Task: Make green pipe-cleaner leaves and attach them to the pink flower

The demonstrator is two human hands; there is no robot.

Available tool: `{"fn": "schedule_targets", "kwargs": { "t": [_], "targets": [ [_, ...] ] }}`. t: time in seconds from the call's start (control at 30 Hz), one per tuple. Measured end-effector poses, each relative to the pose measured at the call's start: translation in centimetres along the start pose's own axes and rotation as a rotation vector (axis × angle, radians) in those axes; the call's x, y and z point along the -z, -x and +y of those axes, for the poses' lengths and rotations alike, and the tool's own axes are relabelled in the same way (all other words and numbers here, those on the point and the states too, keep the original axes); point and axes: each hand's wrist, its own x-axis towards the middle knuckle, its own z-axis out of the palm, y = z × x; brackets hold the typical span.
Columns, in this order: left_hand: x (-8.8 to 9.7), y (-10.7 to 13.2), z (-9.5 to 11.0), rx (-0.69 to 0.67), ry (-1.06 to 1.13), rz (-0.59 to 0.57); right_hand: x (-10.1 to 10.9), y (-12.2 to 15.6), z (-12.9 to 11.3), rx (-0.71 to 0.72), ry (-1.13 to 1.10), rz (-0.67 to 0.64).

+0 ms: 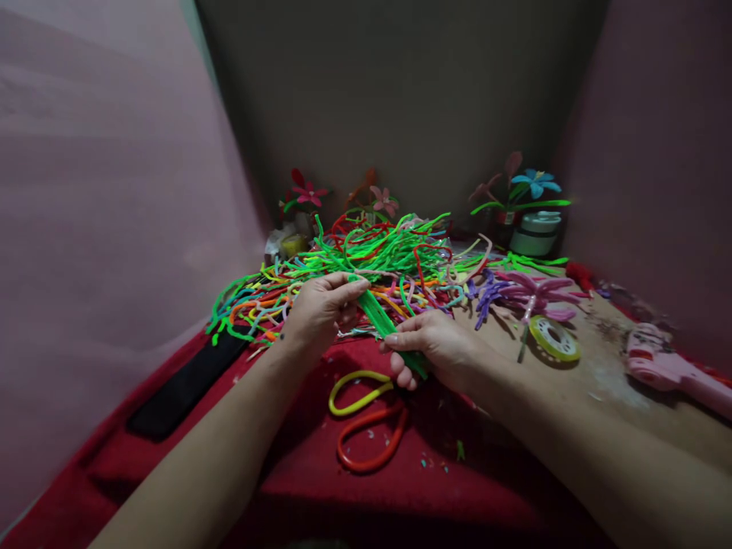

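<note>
My left hand (320, 309) pinches the upper end of a flat band of green pipe cleaners (377, 315) between thumb and fingers. Lower down, my right hand (440, 343) is closed round the same band, thumb on top and fingertips beneath. The band slants down to the right and appears to be several stems side by side. Just below my right hand are two looped handles, a yellow loop (360, 412) and a red loop (369, 467), looking like scissors. Their blades are hidden, and I cannot tell whether the right hand touches them.
Behind my hands lies a heap of coloured pipe cleaners (377, 248). A long black object (186, 385) lies left. To the right are purple pipe-cleaner petals (537, 293), a yellow spool (553, 339) and a pink glue gun (657, 362). Pipe-cleaner flowers (536, 183) and a lidded jar (536, 232) stand behind.
</note>
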Motion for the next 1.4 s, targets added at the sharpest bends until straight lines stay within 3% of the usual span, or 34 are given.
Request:
{"fn": "schedule_targets", "kwargs": {
  "t": [0.23, 0.3, 0.47, 0.53, 0.67, 0.8, 1.27, 1.4],
  "targets": [
    [0.4, -0.4, -0.2, -0.105, -0.161, 0.072, -0.2, 0.3, 0.0, 0.016, 0.057, 0.007],
    [0.5, -0.5, -0.4, -0.124, -0.24, 0.126, -0.3, 0.3, 0.0, 0.022, 0.066, 0.011],
    [0.2, -0.4, -0.4, -0.32, -0.529, 0.289, -0.3, 0.3, 0.1, 0.018, 0.049, 0.012],
    [0.2, -0.4, -0.4, -0.225, -0.415, 0.242, -0.1, 0.2, 0.2, 0.031, 0.026, 0.003],
    [0.1, -0.5, -0.7, 0.073, -0.053, 0.004, 0.2, 0.0, 0.4, 0.033, 0.012, -0.001],
    [-0.2, -0.4, -1.3, 0.244, 0.031, -0.147, 0.3, 0.0, 0.3, 0.043, 0.024, -0.015],
    [-0.8, 0.4, -1.0, 0.319, -0.046, -0.165, 0.2, -0.1, 0.1, 0.108, 0.062, 0.009],
    [-1.5, 0.8, -1.0, 0.268, -0.158, -0.096, 0.2, -0.1, 0.0, 0.128, 0.094, 0.032]
  ]
}}
